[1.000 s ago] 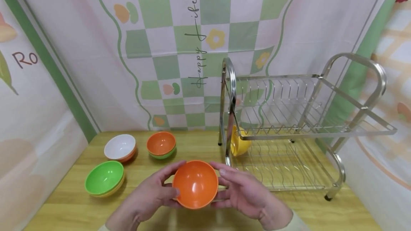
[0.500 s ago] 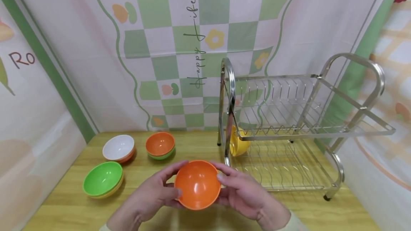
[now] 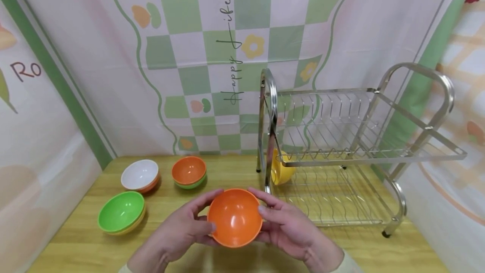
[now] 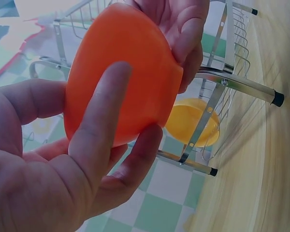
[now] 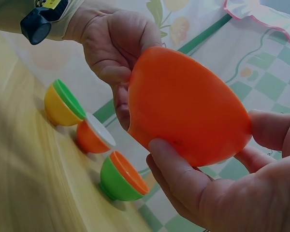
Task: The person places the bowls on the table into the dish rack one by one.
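An orange bowl [image 3: 235, 218] is held up over the front of the table, its inside facing the head camera. My left hand [image 3: 189, 226] grips its left side, thumb on the rim and inner wall. On the opposite side my right hand [image 3: 289, 228] holds it, thumb at the rim and other fingers behind. The left wrist view shows the smooth outside of the orange bowl [image 4: 121, 43] with fingers spread around it. From the right wrist, fingertips press the underside of the orange bowl [image 5: 183, 106], which is clear of the table.
A two-tier metal dish rack [image 3: 337, 161] stands at right, with a yellow bowl [image 3: 284, 172] upright in its lower left. Stacked bowls sit at left: green on yellow [image 3: 122, 212], white on orange [image 3: 140, 175], and orange on green [image 3: 189, 171]. A patterned curtain [image 3: 185, 45] hangs behind the wooden table [image 3: 75, 231].
The orange bowl has shifted slightly right with both hands around it. My right thumb has come onto its rim. The stacked bowls and the rack stay in place.
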Motion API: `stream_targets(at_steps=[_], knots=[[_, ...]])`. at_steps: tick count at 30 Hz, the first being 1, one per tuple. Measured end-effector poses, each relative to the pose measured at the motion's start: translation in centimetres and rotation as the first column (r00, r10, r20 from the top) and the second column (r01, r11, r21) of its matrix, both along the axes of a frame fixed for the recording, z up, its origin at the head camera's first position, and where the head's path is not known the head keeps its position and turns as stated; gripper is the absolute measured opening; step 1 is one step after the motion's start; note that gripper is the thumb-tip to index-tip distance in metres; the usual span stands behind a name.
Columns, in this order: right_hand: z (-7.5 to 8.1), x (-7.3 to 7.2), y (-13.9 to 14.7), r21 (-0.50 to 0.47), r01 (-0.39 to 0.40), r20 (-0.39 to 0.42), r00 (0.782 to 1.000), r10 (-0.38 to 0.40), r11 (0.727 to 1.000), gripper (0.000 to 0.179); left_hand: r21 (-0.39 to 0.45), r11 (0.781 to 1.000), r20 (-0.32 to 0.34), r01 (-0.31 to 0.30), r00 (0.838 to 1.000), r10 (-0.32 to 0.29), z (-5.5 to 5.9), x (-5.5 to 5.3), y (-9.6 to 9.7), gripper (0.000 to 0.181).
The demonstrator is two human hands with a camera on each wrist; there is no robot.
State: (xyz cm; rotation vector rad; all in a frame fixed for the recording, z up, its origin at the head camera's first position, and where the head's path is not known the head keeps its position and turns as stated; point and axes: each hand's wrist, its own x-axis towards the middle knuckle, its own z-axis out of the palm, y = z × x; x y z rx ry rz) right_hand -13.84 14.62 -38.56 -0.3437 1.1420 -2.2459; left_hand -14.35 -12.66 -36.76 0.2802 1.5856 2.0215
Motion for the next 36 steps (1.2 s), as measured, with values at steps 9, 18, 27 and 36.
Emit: stream_targets(at_steps=[9,18,27,36], knots=[[0.2,0.1,0.4,0.023,0.000,-0.046,0.999,0.001,1.000,0.048,0.021,1.000,-0.008,0.010,1.000,-0.010,0.0,0.2,0.3,0.075],[0.4,0.1,1.1,0.024,0.006,-0.039,0.999,-0.005,1.000,0.048,0.025,0.999,-0.071,0.035,0.997,-0.033,-0.1,0.0,0.8,0.070],[0.8,0.2,2.5,0.007,-0.013,-0.071,0.997,0.013,1.000,0.043,0.077,0.993,-0.151,0.090,0.985,-0.078,-0.4,-0.6,0.9,0.059],[1.2,-0.1,6.2,-0.075,-0.102,-0.111,0.989,0.094,0.992,0.048,-0.012,0.991,-0.314,-0.131,0.942,0.120,-1.6,-2.5,2.0,0.058]])
